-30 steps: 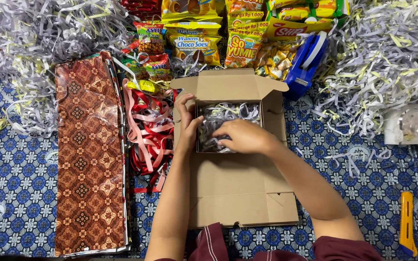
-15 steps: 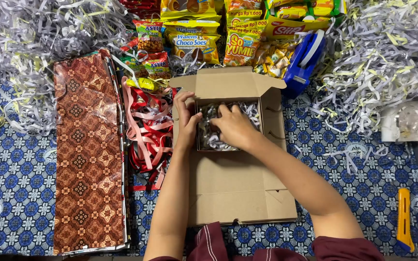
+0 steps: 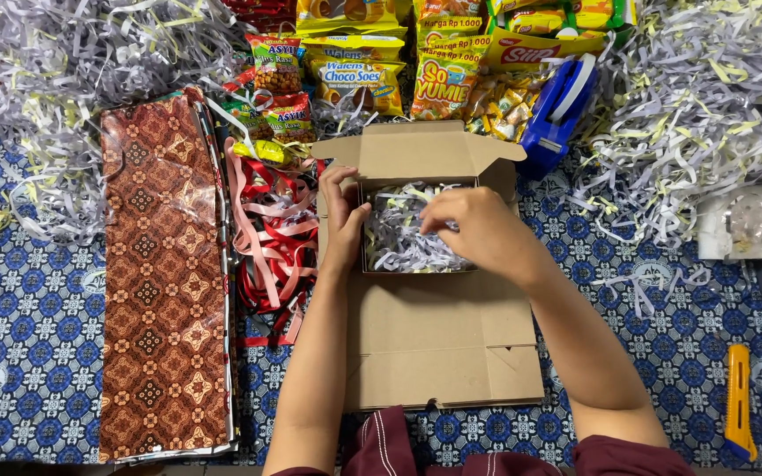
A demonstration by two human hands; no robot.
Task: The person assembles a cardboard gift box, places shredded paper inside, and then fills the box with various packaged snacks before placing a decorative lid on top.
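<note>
An open brown cardboard box (image 3: 425, 154) sits in the middle of the patterned blue cloth, its lid flap (image 3: 443, 339) folded down toward me. Pale shredded paper (image 3: 403, 242) fills its well. My left hand (image 3: 341, 216) rests on the box's left wall, fingers curled over the edge onto the shreds. My right hand (image 3: 478, 229) lies palm-down on the shredded paper at the box's right side, fingers bent into the filling.
A brown patterned wrapping sheet (image 3: 165, 282) lies left, red ribbons (image 3: 266, 238) beside the box. Snack packets (image 3: 399, 62) and a blue tape dispenser (image 3: 557, 106) lie behind. Shredded paper piles (image 3: 690, 115) flank both sides. A yellow cutter (image 3: 738, 401) is right, a clear bag (image 3: 747, 225) above it.
My right hand has shifted slightly left then right across the shredded paper inside the box. The left hand stays on the box's left wall.
</note>
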